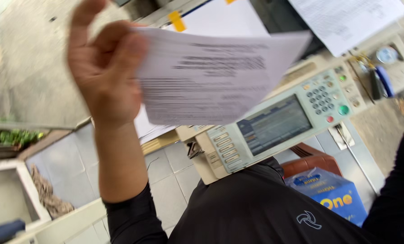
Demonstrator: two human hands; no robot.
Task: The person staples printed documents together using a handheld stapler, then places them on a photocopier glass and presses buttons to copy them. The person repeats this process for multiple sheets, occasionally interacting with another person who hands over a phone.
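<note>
The sheet hung printed-side up over the left of the copier, pinched at its left edge in the left hand, seemingly mid-handling of pages, so steady placing probably came next; the right hand's grip was unseen.

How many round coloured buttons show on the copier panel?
3: a small green button near the panel's top, a large green button right of the keypad, and a red button below it. Blur may hide others.

One hand is seen at nine o'clock, two printed sheets at twelve, one copier panel centrally, one blue box at five.
</note>
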